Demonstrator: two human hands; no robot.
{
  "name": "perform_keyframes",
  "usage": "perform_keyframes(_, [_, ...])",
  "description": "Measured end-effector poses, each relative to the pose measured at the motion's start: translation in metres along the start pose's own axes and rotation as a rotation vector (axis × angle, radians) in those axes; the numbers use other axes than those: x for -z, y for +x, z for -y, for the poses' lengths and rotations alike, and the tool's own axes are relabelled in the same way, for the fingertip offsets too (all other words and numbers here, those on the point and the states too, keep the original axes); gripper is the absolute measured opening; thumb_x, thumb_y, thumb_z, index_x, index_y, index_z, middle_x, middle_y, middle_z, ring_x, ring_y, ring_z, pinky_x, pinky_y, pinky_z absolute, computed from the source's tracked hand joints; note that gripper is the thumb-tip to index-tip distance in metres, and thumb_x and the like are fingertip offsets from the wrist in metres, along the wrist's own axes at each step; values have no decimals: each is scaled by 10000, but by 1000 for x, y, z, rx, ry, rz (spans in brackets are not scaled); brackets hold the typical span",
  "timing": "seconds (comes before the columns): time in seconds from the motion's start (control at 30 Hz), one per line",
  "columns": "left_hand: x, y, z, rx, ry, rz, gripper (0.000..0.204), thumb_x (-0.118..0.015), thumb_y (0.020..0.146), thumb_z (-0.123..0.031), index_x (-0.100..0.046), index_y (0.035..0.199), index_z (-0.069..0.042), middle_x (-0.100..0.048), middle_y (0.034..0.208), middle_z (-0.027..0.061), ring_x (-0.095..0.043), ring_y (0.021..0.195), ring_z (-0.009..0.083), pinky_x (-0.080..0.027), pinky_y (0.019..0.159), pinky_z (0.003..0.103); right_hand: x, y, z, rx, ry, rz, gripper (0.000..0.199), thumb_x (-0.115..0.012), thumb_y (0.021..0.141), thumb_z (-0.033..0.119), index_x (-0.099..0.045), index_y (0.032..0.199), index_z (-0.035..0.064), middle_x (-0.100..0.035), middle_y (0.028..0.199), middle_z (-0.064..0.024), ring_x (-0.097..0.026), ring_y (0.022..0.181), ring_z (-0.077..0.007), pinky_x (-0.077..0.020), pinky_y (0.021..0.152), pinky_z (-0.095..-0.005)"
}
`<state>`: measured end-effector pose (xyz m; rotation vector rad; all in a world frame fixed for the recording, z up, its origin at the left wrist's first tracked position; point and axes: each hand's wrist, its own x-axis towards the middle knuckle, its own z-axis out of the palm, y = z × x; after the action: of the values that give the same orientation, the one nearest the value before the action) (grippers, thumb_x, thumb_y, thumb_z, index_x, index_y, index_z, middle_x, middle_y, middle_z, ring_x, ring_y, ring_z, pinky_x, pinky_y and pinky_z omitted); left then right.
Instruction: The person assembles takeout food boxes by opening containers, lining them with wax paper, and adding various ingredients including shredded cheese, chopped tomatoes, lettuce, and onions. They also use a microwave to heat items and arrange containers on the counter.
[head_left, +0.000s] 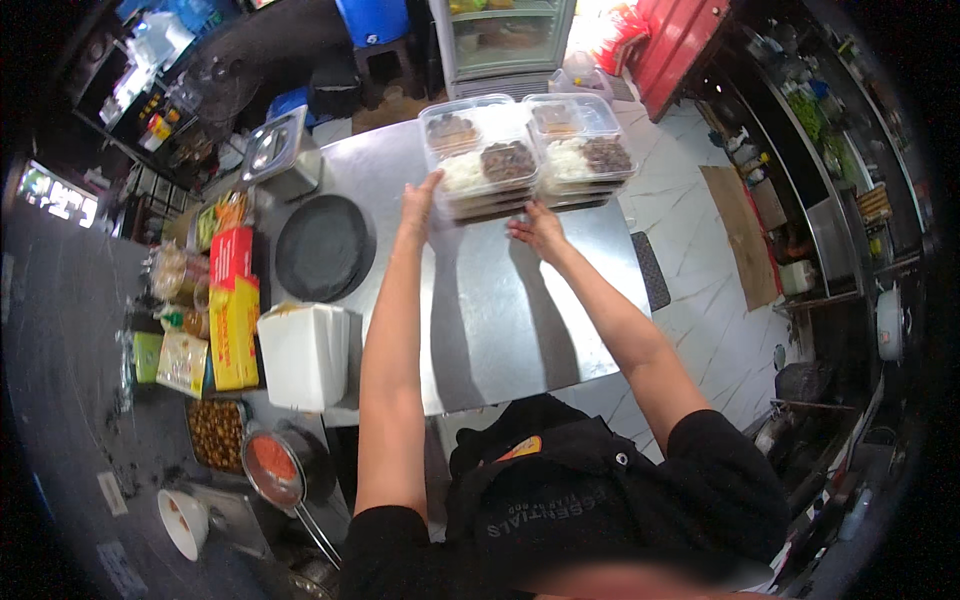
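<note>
Two side-by-side stacks of clear lidded meal containers stand at the far end of the metal table; rice, dark chopped meat and brown food show through the lids. My left hand (418,200) lies along the near left side of the left stack (480,150), fingers stretched out and fingertips against its edge. At that stack's near right corner is my right hand (540,232), its thumb up at the corner and its other fingers apart, pointing left. The right stack (580,150) sits just beyond it. The lower containers look blurred.
On the metal table (480,330) at left are a round black tray (320,248), a steel container (283,155) and white tubs (303,357). Yellow and red boxes (235,330) stand farther left. A strainer of orange food (272,460) is at lower left. A glass-door fridge (505,45) stands beyond.
</note>
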<state>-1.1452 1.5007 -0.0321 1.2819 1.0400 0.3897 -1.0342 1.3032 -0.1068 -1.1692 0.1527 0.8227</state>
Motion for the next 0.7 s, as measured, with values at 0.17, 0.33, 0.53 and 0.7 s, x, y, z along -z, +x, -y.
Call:
perform_keyframes(0.17, [-5, 22, -14, 150, -180, 232, 593, -691, 673, -452, -569, 1130, -95, -563, 1042, 79, -513, 862, 203, -403, 712, 330, -1, 2, -1, 86, -117, -47, 247, -453, 990, 253, -484, 1099, 33, -568, 973, -106, -636, 727, -210, -561, 600, -341])
perform_keyframes(0.33, [-3, 25, 0, 95, -210, 256, 589, -697, 684, -519, -584, 1094, -111, -574, 960, 54, -530, 777, 187, -418, 642, 324, 11, 8, 2, 136, -228, -47, 255, -477, 974, 246, -496, 1061, 7, -596, 934, -125, -642, 649, -199, -560, 543, -319])
perform_keyframes(0.53, [26, -15, 55, 182, -652, -156, 582, -551, 879, -561, -474, 1179, -68, -553, 1011, 97, -566, 800, 203, -469, 652, 353, 5, -46, -11, 34, -285, 9, 356, -467, 968, 186, -465, 1260, -17, -584, 1056, -146, -629, 707, -191, -545, 568, -304])
perform_keyframes(0.7, [87, -17, 83, 192, -1052, -655, 490, -448, 973, -281, -196, 1325, -52, -517, 1045, 197, -611, 702, 258, -537, 550, 384, -11, -77, -43, 34, -588, 285, 387, -463, 944, 134, -448, 1310, 7, -588, 1055, -154, -622, 699, -173, -529, 562, -283])
